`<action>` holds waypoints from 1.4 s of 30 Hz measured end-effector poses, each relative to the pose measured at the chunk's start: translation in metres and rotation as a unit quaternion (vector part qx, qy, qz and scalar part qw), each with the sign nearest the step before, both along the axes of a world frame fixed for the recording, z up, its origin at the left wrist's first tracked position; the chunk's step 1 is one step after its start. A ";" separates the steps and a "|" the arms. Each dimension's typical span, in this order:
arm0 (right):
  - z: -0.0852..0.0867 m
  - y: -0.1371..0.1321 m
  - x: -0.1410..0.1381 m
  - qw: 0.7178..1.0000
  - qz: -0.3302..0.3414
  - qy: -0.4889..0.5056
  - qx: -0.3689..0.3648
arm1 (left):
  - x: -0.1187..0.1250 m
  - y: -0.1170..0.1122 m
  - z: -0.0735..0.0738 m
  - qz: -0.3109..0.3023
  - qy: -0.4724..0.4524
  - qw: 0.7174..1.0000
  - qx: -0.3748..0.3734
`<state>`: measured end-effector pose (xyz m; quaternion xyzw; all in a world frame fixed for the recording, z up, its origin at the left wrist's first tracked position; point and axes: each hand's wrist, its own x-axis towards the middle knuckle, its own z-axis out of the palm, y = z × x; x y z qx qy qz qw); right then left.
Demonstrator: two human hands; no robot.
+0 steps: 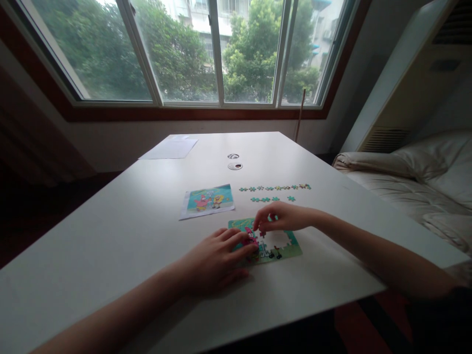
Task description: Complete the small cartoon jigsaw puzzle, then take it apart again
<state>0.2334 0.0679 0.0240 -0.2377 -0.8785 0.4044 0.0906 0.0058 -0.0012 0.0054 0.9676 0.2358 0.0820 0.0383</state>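
Observation:
A partly assembled jigsaw puzzle (291, 250) with a green and teal border lies near the table's front edge, a white gap in its middle. My left hand (217, 253) rests over its left side, fingers stretched out across the pink figure. Above the gap, my right hand (280, 216) is closed in a pinch at a small pinkish puzzle piece (262, 234), which touches or hovers close over the puzzle; I cannot tell which. Beyond it lie two rows of loose puzzle pieces (269, 188). A printed reference picture (210, 200) with a pink and a yellow cartoon figure lies left of them.
The white table (147, 221) holds two round stickers or discs (235, 166) farther back and sheets of paper (171, 148) at the far left corner. A window (217, 54) stands behind, a pale sofa (416, 182) to the right, a thin stick (300, 115) by the wall.

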 end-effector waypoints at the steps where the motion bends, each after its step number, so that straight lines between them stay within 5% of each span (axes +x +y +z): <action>1: -0.002 -0.001 -0.002 1.000 -0.004 -0.002 0.003 | 0.000 0.000 -0.001 0.000 0.000 1.000 0.003; 14: -0.016 -0.010 -0.014 0.992 -0.109 -0.017 0.064 | -0.001 0.001 -0.005 0.001 0.008 1.000 0.005; 29: -0.017 -0.011 -0.012 0.991 -0.118 -0.030 0.059 | -0.001 0.001 -0.006 -0.002 0.002 1.000 0.004; 36: -0.023 -0.012 -0.014 0.974 -0.125 -0.036 0.188 | -0.001 0.002 -0.007 -0.001 0.002 1.000 0.000; 42: -0.023 -0.012 -0.014 0.975 -0.134 -0.056 0.167 | -0.001 0.001 -0.007 -0.003 -0.004 1.000 0.011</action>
